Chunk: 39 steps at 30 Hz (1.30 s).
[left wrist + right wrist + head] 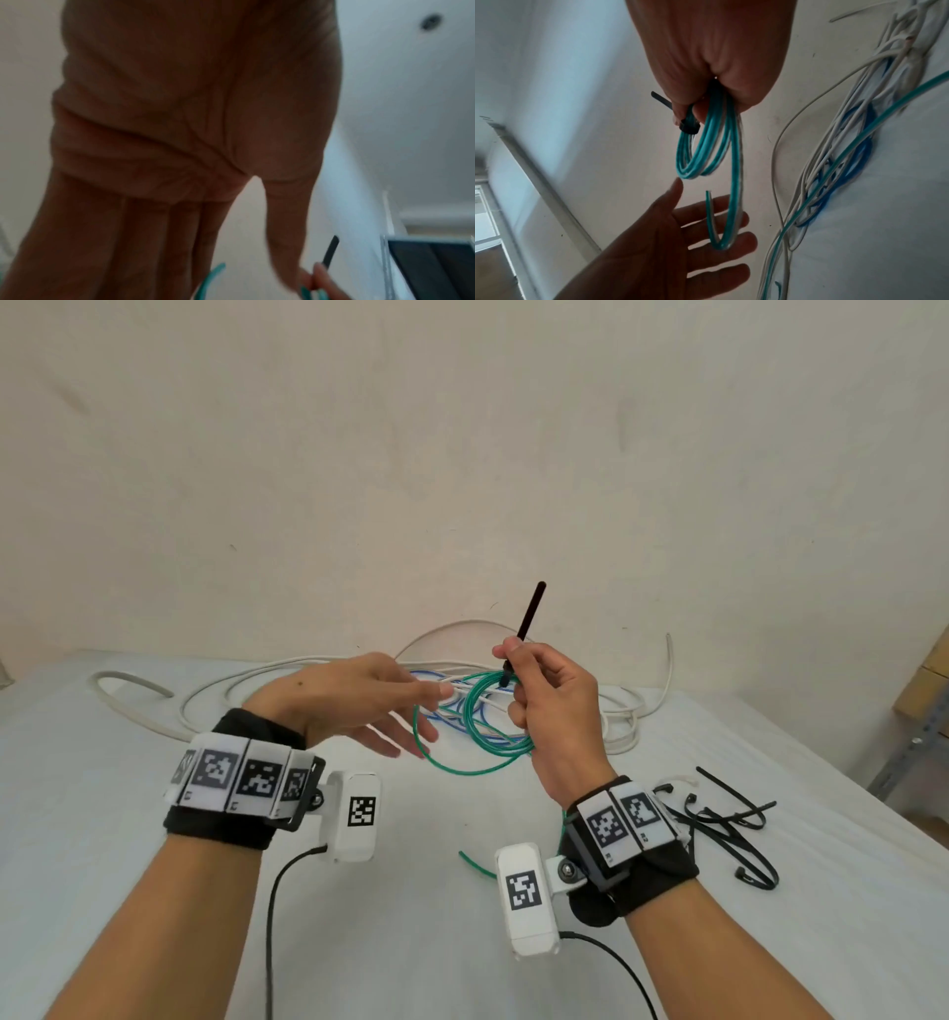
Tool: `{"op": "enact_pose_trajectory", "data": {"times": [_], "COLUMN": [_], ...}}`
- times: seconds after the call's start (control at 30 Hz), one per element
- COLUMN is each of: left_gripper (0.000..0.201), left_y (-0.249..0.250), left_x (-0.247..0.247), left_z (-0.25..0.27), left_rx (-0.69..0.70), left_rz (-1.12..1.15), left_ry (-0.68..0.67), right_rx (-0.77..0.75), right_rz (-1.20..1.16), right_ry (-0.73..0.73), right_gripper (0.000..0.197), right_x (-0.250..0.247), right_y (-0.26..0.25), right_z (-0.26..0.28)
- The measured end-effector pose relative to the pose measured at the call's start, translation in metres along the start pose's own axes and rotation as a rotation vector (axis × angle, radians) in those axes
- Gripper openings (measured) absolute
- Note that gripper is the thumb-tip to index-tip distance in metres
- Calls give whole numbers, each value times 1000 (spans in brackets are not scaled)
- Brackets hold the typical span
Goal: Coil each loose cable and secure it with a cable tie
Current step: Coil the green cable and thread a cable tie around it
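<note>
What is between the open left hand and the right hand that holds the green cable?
In the right wrist view, only hanging loops of the green cable fill the gap between the left hand and the right hand; the lowest loop overlaps the left fingers.

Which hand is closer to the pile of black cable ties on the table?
Right. The right hand is raised, holding the green cable coil just left of the spare black cable ties; the left hand, open, is farther left.
</note>
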<state>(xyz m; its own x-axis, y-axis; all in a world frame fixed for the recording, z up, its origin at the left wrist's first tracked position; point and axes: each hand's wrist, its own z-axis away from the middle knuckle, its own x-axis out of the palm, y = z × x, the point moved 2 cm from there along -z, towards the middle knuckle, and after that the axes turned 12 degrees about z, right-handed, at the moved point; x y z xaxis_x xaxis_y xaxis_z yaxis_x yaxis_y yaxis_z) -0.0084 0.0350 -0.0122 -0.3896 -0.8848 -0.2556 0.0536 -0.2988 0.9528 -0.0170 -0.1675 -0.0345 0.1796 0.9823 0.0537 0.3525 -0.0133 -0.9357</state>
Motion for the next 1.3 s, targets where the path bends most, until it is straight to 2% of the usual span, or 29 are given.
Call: {"op": "enact_pose_trajectory", "data": {"times": [0.07,0.13,0.23,0.33,0.47,0.57,0.7,0.9,1.17,1.3], "left_gripper": [33,25,27,30,20,30,29,36,30,31], "left_y": [1,2,3,3,6,6,5,5,2,6], "left_x": [3,6,12,19,18,18,20,25,30,38], "left_z": [2,-3,-10,-17,-18,-17,-17,-21,-25,-26], "left_rx": [43,113,182,179,160,212,238,236,233,215], "left_rz": [84,137,212,322,543,429,346,369,461,515], "left_ry": [-96,-76,-18,-46,-67,-93,-126,-174,-168,-94], "right_rx": [-16,-20,-10,-11,-7,-17,-18,-51,-60,-86], "right_rz": [4,4,-3,15,36,70,75,125,131,205], "right_ry": [17,12,-32,-70,-89,-118,-135,-74,-121,-123], "right_gripper": [24,26,24,22,23,22,20,17,17,19], "right_x": [-1,-1,1,3,2,3,6,2,-1,-2], "right_y": [-1,-2,-2,-2,-2,-3,-2,0,2,6], "right_z": [-2,-3,-1,2,1,3,5,5,7,4]}}
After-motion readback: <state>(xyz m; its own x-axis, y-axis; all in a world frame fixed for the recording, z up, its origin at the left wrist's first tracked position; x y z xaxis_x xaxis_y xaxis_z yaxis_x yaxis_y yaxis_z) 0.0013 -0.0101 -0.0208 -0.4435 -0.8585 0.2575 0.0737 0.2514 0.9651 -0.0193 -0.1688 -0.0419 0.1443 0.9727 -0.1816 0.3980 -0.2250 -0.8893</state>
